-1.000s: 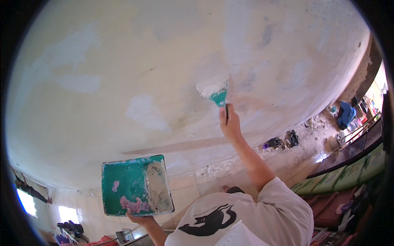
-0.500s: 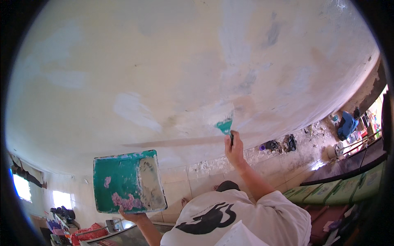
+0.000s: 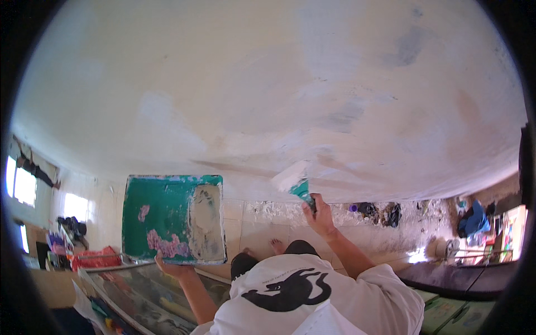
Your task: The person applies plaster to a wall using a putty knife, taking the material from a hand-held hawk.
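My left hand (image 3: 172,268) grips the lower edge of a green paint tray (image 3: 162,195). Beige putty (image 3: 205,218) fills the tray's right-hand section, and pinkish dried lumps stick to its green floor. Closed around the handle of a putty knife (image 3: 302,191), my right hand (image 3: 320,218) holds the tool up in front of a pale wall (image 3: 251,84). The knife's wide blade is tilted up and left and looks coated with whitish putty. Whether its edge touches the wall I cannot tell. Patches of grey, white and brown mark the wall around it.
Black plastic bags (image 3: 391,214) and debris lie along the wall's foot. A blue bundle (image 3: 473,220) sits farther right. Behind my left forearm stands a glass-topped case (image 3: 151,296), with a red bundle (image 3: 97,258) beyond it. A green cabinet (image 3: 463,316) stands at lower right.
The view has turned, so the wall's marks sit differently. The tray appears higher and more level. The putty knife's blade has swung leftward and shows more whitish putty. Both hands keep their hold.
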A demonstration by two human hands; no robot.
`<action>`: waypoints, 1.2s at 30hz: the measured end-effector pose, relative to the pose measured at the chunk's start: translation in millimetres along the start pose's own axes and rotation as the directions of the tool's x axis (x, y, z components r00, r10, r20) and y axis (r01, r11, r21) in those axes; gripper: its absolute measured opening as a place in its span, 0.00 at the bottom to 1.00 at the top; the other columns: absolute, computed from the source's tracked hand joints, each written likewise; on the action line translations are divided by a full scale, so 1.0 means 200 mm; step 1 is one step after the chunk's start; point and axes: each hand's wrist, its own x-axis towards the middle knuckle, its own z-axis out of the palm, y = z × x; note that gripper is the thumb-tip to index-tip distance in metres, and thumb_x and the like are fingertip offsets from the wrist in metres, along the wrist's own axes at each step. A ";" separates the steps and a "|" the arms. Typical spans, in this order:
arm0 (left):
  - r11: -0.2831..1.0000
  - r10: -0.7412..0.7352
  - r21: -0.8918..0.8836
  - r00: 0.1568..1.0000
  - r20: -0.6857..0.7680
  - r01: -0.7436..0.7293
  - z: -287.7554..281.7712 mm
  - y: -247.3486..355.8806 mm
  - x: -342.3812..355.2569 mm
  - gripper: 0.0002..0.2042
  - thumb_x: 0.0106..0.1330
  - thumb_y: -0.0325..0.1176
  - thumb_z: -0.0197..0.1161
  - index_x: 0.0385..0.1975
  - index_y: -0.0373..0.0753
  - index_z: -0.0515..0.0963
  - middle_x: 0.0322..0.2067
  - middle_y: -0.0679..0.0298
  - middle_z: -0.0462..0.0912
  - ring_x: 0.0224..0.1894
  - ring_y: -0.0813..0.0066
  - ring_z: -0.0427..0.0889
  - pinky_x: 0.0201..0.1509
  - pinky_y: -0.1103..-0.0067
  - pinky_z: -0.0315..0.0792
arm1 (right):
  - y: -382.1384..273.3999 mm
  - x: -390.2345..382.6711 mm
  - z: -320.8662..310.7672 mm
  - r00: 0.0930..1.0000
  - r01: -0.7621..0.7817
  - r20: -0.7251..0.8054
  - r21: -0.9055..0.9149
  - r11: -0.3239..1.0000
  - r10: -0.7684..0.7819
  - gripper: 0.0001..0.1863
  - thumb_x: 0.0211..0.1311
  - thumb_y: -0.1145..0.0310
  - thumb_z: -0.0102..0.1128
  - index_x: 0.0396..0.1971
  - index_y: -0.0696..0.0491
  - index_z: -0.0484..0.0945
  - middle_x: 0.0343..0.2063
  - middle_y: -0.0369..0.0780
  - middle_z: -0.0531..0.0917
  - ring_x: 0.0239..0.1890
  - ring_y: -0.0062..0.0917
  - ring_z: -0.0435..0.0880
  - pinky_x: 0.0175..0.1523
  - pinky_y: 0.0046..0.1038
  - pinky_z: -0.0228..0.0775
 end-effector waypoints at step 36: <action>0.965 0.258 0.143 0.902 -0.346 -0.221 -0.29 -0.20 -0.02 0.20 0.63 0.40 0.56 0.52 0.39 0.73 0.50 0.60 0.77 0.53 0.58 0.77 0.58 0.62 0.73 | -1.12 0.87 0.93 0.311 0.178 0.906 -0.352 0.919 0.287 0.21 0.60 0.56 0.48 0.30 0.60 0.82 0.22 0.44 0.84 0.20 0.28 0.79 0.29 0.33 0.72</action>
